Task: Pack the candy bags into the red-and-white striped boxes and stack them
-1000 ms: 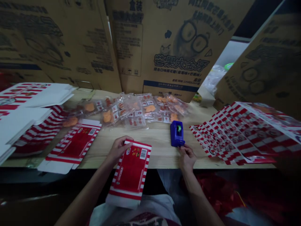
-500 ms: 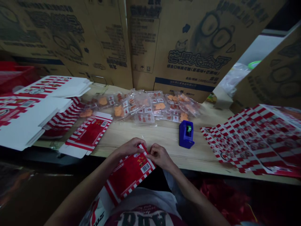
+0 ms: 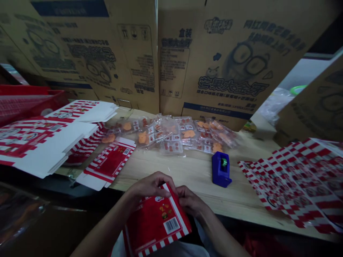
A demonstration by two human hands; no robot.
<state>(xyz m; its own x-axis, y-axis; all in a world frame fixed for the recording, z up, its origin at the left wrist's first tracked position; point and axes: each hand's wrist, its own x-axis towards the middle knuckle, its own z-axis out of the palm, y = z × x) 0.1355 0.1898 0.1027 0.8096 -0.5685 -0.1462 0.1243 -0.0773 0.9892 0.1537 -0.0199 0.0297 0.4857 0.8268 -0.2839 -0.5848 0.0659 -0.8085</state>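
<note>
A red carton (image 3: 150, 225) with a striped border, a barcode and small food pictures is held over my lap at the table's front edge. My left hand (image 3: 154, 185) grips its upper edge, thumb on the printed face and fingers behind. At the upper right corner, my right hand (image 3: 189, 200) pinches the carton's edge with curled fingers. The far side of the carton is hidden by my hands. Just beyond, to the right, stands a blue tape dispenser (image 3: 220, 170) with a green roll.
Clear packets (image 3: 173, 137) of orange pieces lie across the table's back. To the left are stacked flat cartons (image 3: 48, 142), a single red carton (image 3: 111, 160) and a red bin (image 3: 57, 100). Striped printed sheets (image 3: 297, 182) lie right. Large cardboard boxes (image 3: 214, 96) wall the back.
The carton has turned and tilted, now showing a side panel on its right. My hands have come closer together on its top edge. The whole view has shifted with my head.
</note>
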